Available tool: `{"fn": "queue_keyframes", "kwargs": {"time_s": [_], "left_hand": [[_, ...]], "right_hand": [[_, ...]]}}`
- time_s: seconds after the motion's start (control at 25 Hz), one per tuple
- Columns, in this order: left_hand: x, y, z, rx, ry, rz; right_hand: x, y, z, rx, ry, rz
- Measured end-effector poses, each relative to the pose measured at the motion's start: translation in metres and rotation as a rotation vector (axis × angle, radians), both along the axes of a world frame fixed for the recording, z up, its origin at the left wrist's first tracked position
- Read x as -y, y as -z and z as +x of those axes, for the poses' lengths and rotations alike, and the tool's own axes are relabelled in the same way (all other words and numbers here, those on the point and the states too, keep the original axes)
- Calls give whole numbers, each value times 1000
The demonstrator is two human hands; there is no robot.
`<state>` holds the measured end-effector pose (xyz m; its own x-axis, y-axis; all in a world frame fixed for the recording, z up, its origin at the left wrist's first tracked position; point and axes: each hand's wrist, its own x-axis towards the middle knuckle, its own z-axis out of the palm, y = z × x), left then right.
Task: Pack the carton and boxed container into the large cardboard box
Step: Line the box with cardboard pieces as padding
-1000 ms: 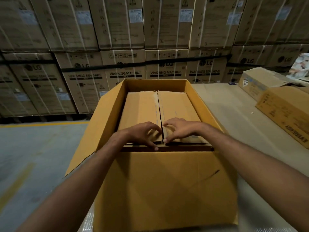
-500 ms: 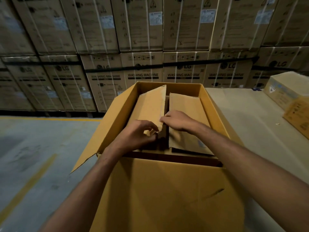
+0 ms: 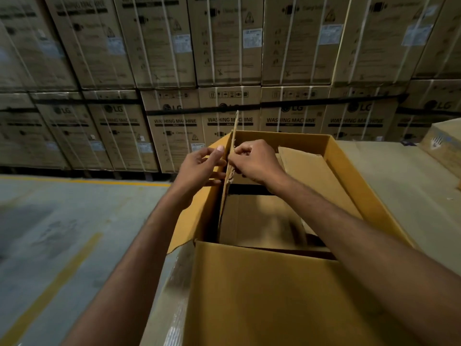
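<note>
Both hands' grip pinching one raised flap (image 3: 229,166), left hand (image 3: 199,168), right hand (image 3: 254,161), one large cardboard box (image 3: 349,176), seemingly.

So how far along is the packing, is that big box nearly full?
Partly. A carton already sits inside the large cardboard box, its right flap folded open. In hand: the left hand and right hand pinch its left flap, stood upright. I cannot see any boxed container inside, so that looks left to do, along with the outer flaps.
</note>
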<state>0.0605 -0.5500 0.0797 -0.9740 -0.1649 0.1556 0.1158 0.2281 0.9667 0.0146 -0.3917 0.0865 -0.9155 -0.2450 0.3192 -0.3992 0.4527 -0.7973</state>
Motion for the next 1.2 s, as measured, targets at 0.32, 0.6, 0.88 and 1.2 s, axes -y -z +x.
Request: {"fn": "queue_keyframes", "kwargs": {"time_s": [0.32, 0.6, 0.88, 1.2], "left_hand": [[72, -12, -19, 32, -211, -230], [-2, -13, -16, -385, -144, -1282], [-94, 39, -45, 137, 403, -1032], [-162, 46, -56, 286, 486, -412]], "right_hand": [[45, 37, 20, 331, -291, 146], [-8, 58, -14, 144, -90, 601], [-90, 58, -17, 128, 147, 1018], [-171, 35, -4, 213, 240, 750]]}}
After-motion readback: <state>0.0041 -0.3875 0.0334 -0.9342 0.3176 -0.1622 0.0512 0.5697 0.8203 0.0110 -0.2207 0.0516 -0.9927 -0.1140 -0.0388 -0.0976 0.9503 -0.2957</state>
